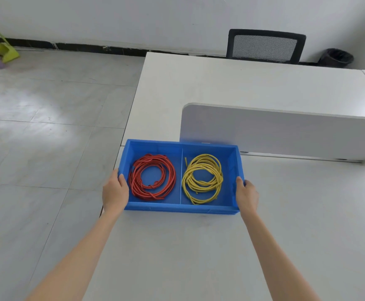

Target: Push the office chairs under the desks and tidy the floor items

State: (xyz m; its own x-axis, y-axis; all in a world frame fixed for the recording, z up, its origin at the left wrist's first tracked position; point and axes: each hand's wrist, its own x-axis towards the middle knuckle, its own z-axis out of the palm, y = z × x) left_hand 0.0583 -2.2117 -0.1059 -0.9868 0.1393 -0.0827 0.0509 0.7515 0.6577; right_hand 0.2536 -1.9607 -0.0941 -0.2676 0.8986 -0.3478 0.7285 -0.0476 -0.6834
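A blue plastic bin (178,208) with two compartments sits on the near white desk (199,253) close to its left edge. A coil of red cable (152,177) lies in the left compartment. A coil of yellow cable (202,178) lies in the right one. My left hand (114,192) grips the bin's left end wall, thumb over the rim. My right hand (246,195) grips the right end wall the same way. A black mesh office chair (265,46) stands behind the far desk, only its backrest showing.
A white divider panel (285,131) rises just behind the bin, between the near and far desks. A black waste bin (338,57) stands by the wall at the right. A green dustpan (6,52) and a broom lean at the far left. Grey tiled floor (46,127) spreads to the left.
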